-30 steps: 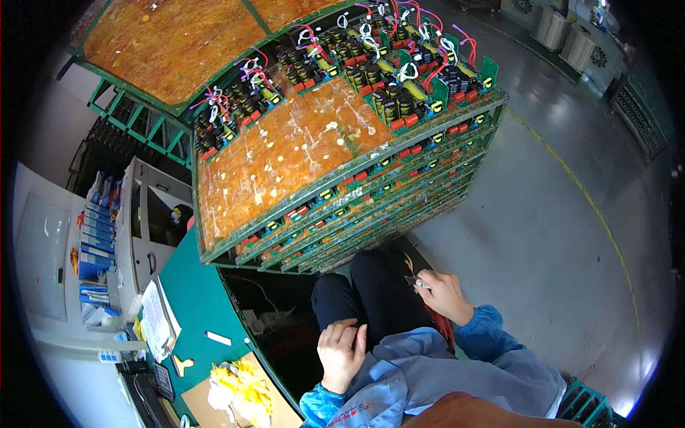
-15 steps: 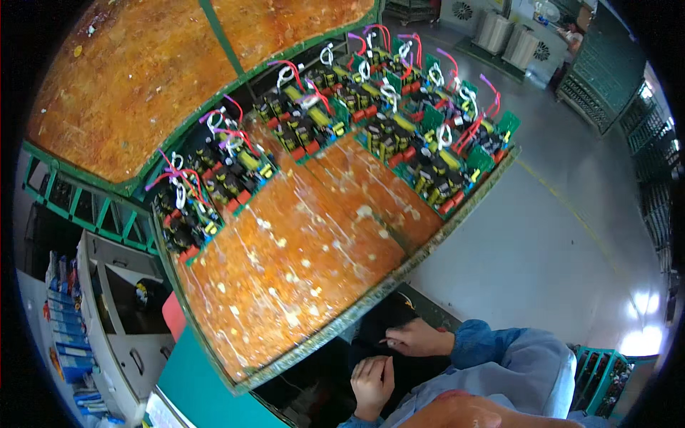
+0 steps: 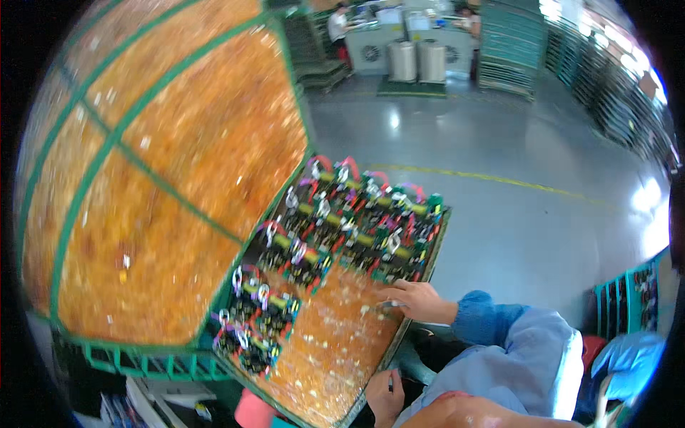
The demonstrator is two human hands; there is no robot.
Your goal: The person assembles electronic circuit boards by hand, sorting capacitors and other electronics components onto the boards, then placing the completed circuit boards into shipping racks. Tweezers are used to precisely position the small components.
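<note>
My right hand (image 3: 422, 300) is over the right edge of a worn orange-brown board (image 3: 335, 349) with a dark rim. Its fingers are pinched together around a thin greyish thing, too blurred to name. At the board's near edge is my left hand (image 3: 384, 396); its fingers are bent and smeared, so their hold does not show. Several green circuit boards (image 3: 385, 246) stand in rows on the far part of the board, bearing black, yellow and red parts with red, white and purple wires. More circuit boards (image 3: 257, 321) line its left side.
A large orange-brown tabletop with green edging (image 3: 164, 214) adjoins on the left. A pink thing (image 3: 253, 410) is below the board. To the right stands a green rack (image 3: 628, 299) beside blue cloth (image 3: 631, 364). Tall racks (image 3: 510, 46) and people are far back.
My right hand has risen from my lap to the board's right edge. My left hand has moved up to the near edge. The view has swung, showing more floor and the tabletop.
</note>
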